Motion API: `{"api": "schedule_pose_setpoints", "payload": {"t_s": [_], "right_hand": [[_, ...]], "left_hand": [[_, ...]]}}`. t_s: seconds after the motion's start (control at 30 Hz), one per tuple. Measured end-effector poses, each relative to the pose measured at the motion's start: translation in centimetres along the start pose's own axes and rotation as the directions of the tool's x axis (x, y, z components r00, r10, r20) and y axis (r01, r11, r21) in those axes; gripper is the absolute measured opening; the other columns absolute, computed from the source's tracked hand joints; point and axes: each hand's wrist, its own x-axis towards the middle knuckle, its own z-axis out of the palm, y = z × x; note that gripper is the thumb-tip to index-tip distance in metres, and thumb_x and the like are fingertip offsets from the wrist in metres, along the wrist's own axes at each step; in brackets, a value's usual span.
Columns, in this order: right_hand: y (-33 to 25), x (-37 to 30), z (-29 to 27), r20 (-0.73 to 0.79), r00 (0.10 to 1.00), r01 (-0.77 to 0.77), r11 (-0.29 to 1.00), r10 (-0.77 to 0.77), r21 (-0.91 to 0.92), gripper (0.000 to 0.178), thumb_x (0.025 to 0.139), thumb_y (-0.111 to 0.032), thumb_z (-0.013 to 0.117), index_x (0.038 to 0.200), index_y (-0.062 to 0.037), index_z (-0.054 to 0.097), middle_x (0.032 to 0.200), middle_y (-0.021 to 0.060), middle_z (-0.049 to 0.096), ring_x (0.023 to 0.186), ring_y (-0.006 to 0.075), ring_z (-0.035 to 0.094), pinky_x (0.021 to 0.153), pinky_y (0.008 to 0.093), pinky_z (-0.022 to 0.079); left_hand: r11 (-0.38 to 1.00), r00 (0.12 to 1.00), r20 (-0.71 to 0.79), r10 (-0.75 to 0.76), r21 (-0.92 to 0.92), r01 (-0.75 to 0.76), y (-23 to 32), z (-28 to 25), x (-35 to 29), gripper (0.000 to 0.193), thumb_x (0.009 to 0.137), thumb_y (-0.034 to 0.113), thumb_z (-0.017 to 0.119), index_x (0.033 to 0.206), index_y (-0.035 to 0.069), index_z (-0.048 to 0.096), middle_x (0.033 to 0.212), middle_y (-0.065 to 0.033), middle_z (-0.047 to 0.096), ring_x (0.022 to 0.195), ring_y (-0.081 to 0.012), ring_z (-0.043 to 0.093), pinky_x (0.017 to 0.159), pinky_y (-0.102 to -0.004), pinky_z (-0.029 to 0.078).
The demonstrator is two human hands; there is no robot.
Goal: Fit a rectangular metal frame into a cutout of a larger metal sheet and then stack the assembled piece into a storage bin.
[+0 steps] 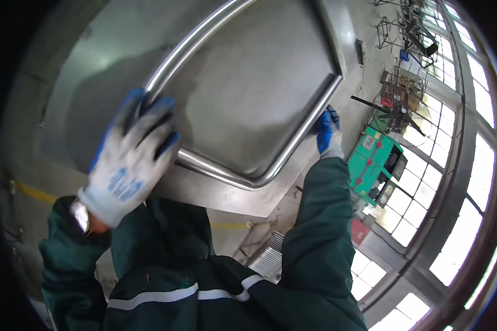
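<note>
A shiny bent metal tube frame (302, 131) with rounded corners is over a grey metal tabletop (232, 201). Its upper end runs out of the picture. My left hand (131, 151), in a white glove with blue fingers, is closed around the frame's left corner and hides that stretch of tube. On the far right side of the frame, my right hand (329, 132) in a like glove grips the straight tube, its fingers partly hidden behind the metal. Whether the frame rests on the tabletop or is held slightly above it, I cannot tell.
Right of the tabletop are a green machine (373, 165) and a black-bladed fan (403, 113). Several metal frames (406, 83) are stacked farther off, by tall windows (469, 220). Ribbed metal pieces (268, 256) lie below the table's near edge. A yellow line (36, 192) marks the floor.
</note>
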Motion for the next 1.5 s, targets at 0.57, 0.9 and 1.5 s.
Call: {"api": "schedule_pose_setpoints", "payload": {"t_s": [0.57,0.9,1.5], "right_hand": [[-8.0,-20.4,4.5,-0.186,0.982,0.187,0.239,-0.027,0.953,0.052,0.077,0.000,0.068,0.124,-0.0012,0.046,0.092,0.0071,0.057,0.081,0.0205,0.059,0.075,0.0310,0.052],[3.2,-45.7,13.2,-0.397,0.738,0.138,0.453,0.545,0.881,0.027,0.084,-0.019,0.073,0.077,-0.0020,0.053,0.058,0.0028,0.049,0.046,0.0138,0.052,0.049,0.0268,0.051],[22.0,-64.9,35.9,0.008,0.256,-0.330,0.080,0.967,0.941,0.032,0.083,-0.033,0.071,0.082,-0.0039,0.058,0.057,0.0049,0.046,0.040,0.0161,0.045,0.039,0.0299,0.044]], "left_hand": [[0.773,0.801,-0.413,0.433,-0.286,-0.566,10.4,-27.0,8.2,0.036,0.065,-0.004,0.062,0.101,0.005,0.060,0.087,-0.0098,0.062,0.075,-0.0212,0.059,0.080,-0.0389,0.050],[0.475,0.905,0.160,-0.395,-0.808,0.350,4.1,0.0,-19.4,0.022,0.082,0.006,0.067,0.101,0.003,0.056,0.069,-0.0037,0.058,0.056,-0.0145,0.051,0.053,-0.0277,0.044],[0.787,0.675,0.708,-0.209,-0.288,0.545,-0.6,10.5,-34.7,0.030,0.077,0.012,0.068,0.105,0.007,0.058,0.077,-0.0092,0.066,0.062,-0.0249,0.061,0.059,-0.0350,0.049]]}}
